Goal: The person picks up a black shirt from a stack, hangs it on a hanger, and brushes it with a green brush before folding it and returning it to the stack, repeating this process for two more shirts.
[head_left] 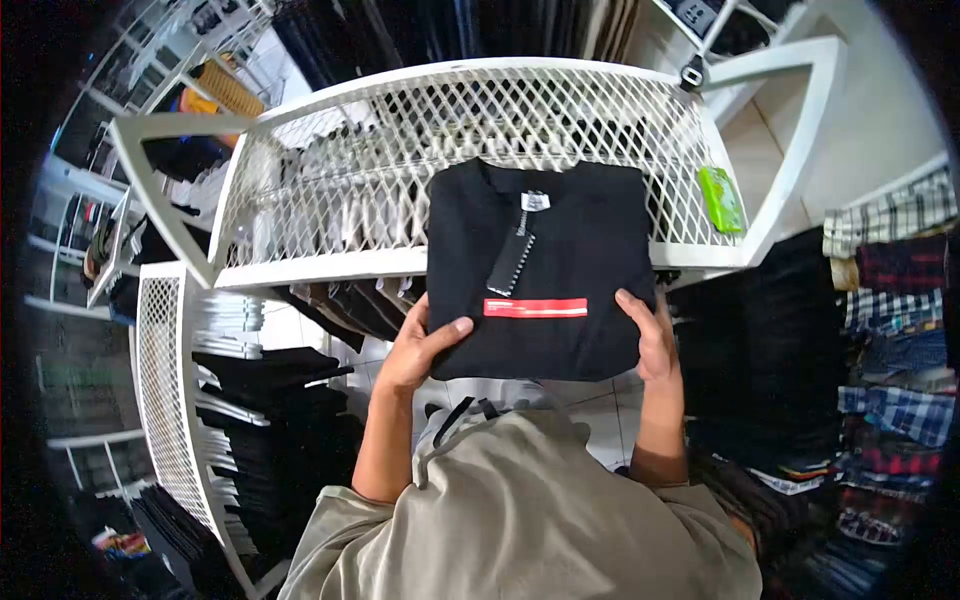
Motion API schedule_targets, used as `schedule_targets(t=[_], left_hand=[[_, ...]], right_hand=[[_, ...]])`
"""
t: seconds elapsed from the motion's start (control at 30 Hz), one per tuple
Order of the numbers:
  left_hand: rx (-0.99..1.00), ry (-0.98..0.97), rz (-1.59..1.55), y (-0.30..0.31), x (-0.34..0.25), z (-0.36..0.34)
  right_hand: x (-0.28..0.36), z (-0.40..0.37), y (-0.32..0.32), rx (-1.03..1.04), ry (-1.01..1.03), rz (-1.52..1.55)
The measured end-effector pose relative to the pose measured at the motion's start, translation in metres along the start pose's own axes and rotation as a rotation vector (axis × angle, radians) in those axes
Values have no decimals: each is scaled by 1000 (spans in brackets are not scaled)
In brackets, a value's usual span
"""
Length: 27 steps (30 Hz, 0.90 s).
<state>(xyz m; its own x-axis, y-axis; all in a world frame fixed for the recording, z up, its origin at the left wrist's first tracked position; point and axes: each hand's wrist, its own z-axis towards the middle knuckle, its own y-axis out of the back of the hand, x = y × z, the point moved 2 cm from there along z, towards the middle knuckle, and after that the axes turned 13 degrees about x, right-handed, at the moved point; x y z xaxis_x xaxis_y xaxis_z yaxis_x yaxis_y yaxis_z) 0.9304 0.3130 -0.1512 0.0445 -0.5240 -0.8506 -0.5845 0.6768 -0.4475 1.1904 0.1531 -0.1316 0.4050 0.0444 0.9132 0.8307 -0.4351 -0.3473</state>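
A folded black T-shirt [530, 345] lies flat between my two hands, in the middle of the head view. Across its chest runs a red printed strip, and a black hang tag [511, 262] dangles from the collar by a short cord. My left hand [418, 345] grips the lower left side, thumb on top and fingers underneath, out of sight. On the right side, my right hand [650, 335] holds the shirt the same way. The far part of the shirt overlaps the front edge of a white mesh shelf [330, 265].
On the shelf's right end lies a bright green packet [720, 200]. Hanging clothes [350, 310] show beneath it. A second white mesh rack [165, 350] with dark garments [270, 390] stands at left. Plaid shirts [895, 410] hang at right, dark trousers [450, 30] beyond the shelf.
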Motion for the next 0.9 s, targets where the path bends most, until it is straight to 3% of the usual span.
schedule_targets(t=[0.27, 0.53, 0.57, 0.73, 0.8, 0.83, 0.9], left_hand=[[-118, -133, -63, 56, 3, -125], [-529, -282, -206, 136, 10, -369], [-567, -335, -249, 143, 8, -402], [-756, -487, -348, 160, 8, -566], [-886, -502, -332, 157, -1, -625], [-956, -534, -297, 161, -4, -653], [-1091, -593, -79, 144, -9, -703]], right_hand=[[-34, -6, -105, 319, -37, -62], [-117, -57, -324, 769, -50, -265], [-119, -73, -361, 667, -207, -232], [-155, -151, -510, 817, -345, -238], [-164, -174, -566, 972, -301, -230], [-169, -186, -592, 994, -373, -186], [-174, -215, -629, 1147, -288, -155]])
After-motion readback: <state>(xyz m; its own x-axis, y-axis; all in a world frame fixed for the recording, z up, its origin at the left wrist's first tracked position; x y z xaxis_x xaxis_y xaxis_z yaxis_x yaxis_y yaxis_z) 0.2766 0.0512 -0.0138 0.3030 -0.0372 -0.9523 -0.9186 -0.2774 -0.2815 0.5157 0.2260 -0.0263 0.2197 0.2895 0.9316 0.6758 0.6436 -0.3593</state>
